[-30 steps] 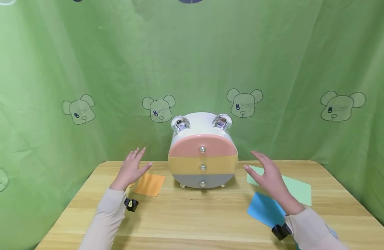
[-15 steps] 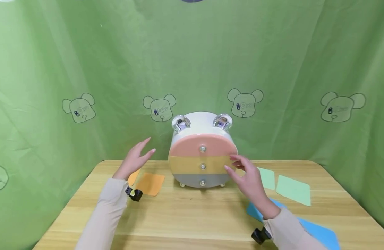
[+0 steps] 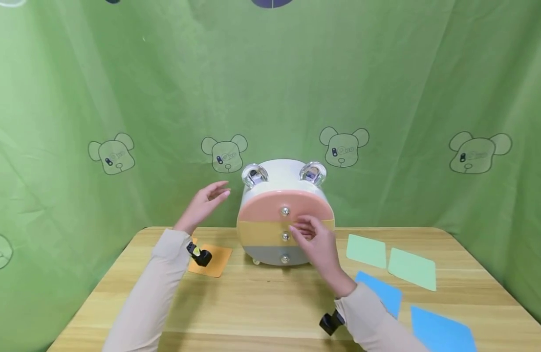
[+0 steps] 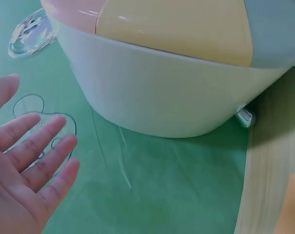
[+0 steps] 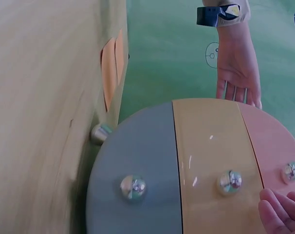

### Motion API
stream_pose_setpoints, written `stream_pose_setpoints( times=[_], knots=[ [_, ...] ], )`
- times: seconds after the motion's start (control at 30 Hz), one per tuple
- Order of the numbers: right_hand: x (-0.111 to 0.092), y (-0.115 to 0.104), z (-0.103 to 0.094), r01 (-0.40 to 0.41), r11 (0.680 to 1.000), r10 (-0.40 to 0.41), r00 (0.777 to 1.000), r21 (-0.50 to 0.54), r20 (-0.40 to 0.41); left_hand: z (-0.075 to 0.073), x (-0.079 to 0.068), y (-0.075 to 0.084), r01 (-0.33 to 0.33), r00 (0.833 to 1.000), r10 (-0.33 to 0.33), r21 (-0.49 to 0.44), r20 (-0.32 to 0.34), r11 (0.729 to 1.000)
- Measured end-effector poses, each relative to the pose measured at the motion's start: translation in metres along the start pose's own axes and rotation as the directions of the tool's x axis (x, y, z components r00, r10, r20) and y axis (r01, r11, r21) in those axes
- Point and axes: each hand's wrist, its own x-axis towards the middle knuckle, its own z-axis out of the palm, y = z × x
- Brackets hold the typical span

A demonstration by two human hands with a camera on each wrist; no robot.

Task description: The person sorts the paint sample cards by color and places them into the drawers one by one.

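Note:
A rounded white drawer box (image 3: 283, 172) with clear ear-like rings stands at the back of the table. Its front has a pink drawer (image 3: 257, 208), a yellow drawer (image 3: 259, 233) and a grey-blue drawer (image 3: 261, 254), all closed, each with a shiny round knob. My right hand (image 3: 316, 242) is in front of the box, its bent fingers close to the pink drawer's knob (image 5: 290, 171) and holding nothing. Left of the box my left hand (image 4: 26, 165) hangs in the air with fingers spread loosely, apart from the white side wall (image 4: 157, 97).
Orange cards (image 3: 215, 261) lie on the table left of the box, partly under my left wrist. To the right lie two green cards (image 3: 366, 251) and two blue cards (image 3: 442, 330). A green curtain (image 3: 279, 88) with bear outlines hangs behind the wooden table (image 3: 252, 303).
My right hand has moved left from over the cards to the drawer fronts, its fingers bending. My left hand has risen and come right, nearer the box. The drawers have stayed closed.

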Motion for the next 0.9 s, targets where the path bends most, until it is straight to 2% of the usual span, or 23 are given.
stream_pose_setpoints(
  times=[0.13,0.33,0.57,0.73,0.9],
  knots=[
    [0.007,0.008,0.012,0.003,1.0,-0.002,0.999,0.004,-0.033,0.004,0.009,0.007,-0.025,1.0,0.025,-0.079,-0.005,0.997],
    [0.017,0.021,0.026,-0.008,0.997,0.016,0.995,0.08,-0.098,0.008,0.019,0.021,-0.044,0.999,0.038,-0.174,-0.037,0.984],
    [0.019,0.02,0.037,-0.052,0.99,0.074,0.981,0.129,-0.178,0.012,0.029,0.026,-0.02,0.999,0.013,-0.235,-0.031,0.972],
    [0.021,0.019,0.043,-0.093,0.986,0.119,0.973,0.136,-0.199,0.013,0.033,0.027,0.01,0.999,-0.02,-0.288,-0.032,0.958],
    [0.025,0.016,0.047,-0.11,0.975,0.153,0.963,0.194,-0.221,0.017,0.037,0.035,0.036,0.999,-0.043,-0.308,-0.015,0.951]
  ],
)
